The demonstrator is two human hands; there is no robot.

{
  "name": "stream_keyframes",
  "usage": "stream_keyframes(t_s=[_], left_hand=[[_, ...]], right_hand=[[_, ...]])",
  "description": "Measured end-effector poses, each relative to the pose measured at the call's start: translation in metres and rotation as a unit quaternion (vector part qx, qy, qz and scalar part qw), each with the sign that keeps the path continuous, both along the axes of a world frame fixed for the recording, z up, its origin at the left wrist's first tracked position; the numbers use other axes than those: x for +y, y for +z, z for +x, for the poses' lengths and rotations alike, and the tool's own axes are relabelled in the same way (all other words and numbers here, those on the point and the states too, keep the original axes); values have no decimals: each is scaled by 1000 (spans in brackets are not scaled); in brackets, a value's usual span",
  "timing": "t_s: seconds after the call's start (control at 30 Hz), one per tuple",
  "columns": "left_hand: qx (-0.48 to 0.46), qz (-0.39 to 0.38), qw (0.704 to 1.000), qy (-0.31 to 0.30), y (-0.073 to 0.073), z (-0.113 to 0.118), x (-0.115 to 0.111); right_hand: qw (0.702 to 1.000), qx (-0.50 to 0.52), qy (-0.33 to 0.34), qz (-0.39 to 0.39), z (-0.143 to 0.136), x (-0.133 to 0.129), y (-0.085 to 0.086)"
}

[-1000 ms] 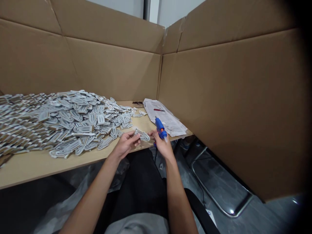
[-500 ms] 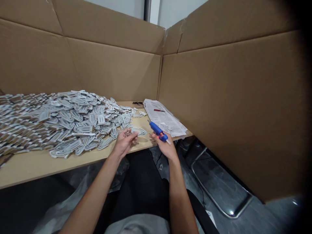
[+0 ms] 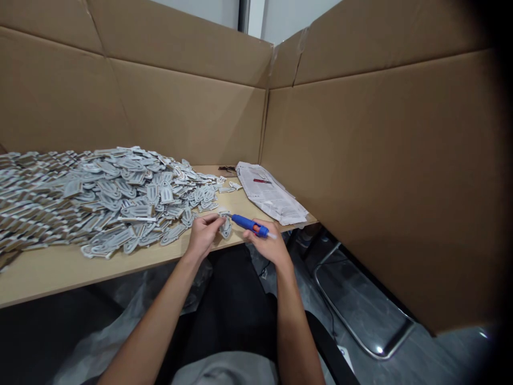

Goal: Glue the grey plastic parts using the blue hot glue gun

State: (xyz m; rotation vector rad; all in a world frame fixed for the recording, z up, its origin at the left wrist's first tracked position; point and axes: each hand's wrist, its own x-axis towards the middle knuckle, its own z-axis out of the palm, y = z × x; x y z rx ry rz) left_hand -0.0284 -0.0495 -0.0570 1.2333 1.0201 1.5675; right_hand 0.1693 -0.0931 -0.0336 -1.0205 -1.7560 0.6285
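Observation:
Pinched in my left hand (image 3: 203,235) is a small grey-and-white boat-shaped cutout piece (image 3: 225,229), held over the table's front edge. My right hand (image 3: 269,243) is wrapped round a blue glue gun (image 3: 250,224) with a clear stick showing at its back end. The gun's tip points left and lies at the upper part of the piece; whether they touch I cannot tell. A large heap of similar grey cutout pieces (image 3: 132,187) covers the table to the left of my hands.
Folded newspaper (image 3: 276,200) lies at the table's right end, with a red pen-like tool (image 3: 262,181) on it. Tall cardboard walls (image 3: 192,107) enclose the back and right. A metal-framed chair (image 3: 372,347) stands below right.
My right hand has tilted the glue gun flatter and brought its tip left to the piece. In my left hand the piece has turned from pointing right to pointing down.

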Motion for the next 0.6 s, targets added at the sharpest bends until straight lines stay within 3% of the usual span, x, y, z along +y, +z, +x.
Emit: stream_keyframes(t_s=[0.6], left_hand=[[24, -8, 1000, 12, -3, -1, 0]], right_hand=[[999, 6, 22, -26, -4, 2, -4]])
